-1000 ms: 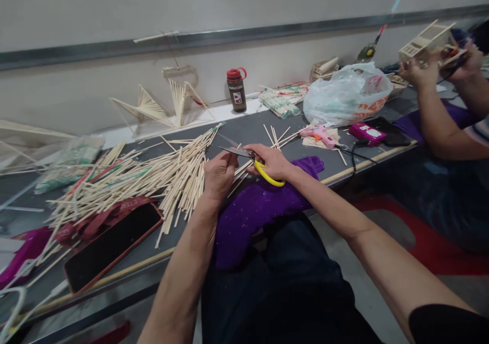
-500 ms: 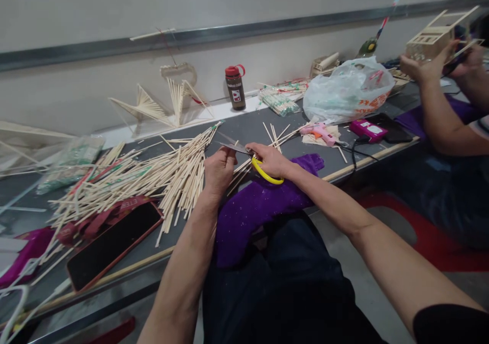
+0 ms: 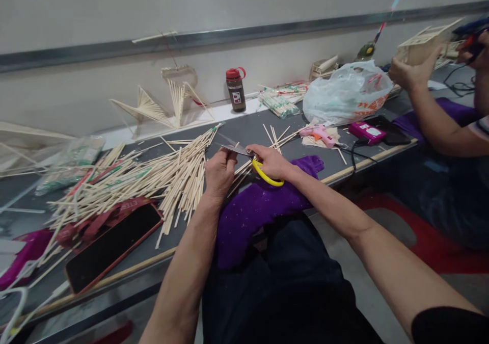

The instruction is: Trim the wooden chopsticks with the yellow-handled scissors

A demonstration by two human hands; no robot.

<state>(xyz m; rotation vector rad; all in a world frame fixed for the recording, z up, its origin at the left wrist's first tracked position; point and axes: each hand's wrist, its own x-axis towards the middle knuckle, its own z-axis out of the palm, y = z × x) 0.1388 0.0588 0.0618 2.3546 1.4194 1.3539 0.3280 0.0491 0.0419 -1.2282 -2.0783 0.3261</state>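
Note:
My right hand (image 3: 270,161) is closed on a pair of scissors (image 3: 267,175) with yellow handles. The blades are parted and point left, toward my left hand (image 3: 220,169). That hand is closed, its fingertips pinching a thin wooden stick (image 3: 237,144) of which just a short end shows by the blades. Most of the stick is hidden by my fingers. Beneath my wrists a purple cloth (image 3: 252,211) hangs over the table edge onto my lap. Left of my left hand lies a big loose pile of wooden sticks (image 3: 183,176).
A phone (image 3: 114,247) lies front left. Along the back stand stick models (image 3: 147,107), a red-capped bottle (image 3: 236,91) and a white plastic bag (image 3: 346,94). A pink glue gun (image 3: 320,134) rests right of my hands. At right, another person's hand (image 3: 414,71) holds a wooden model (image 3: 424,46).
My hands and the scissors stay almost in place. The other person's wooden model has shifted left and down, and a dark tool now shows in their other hand.

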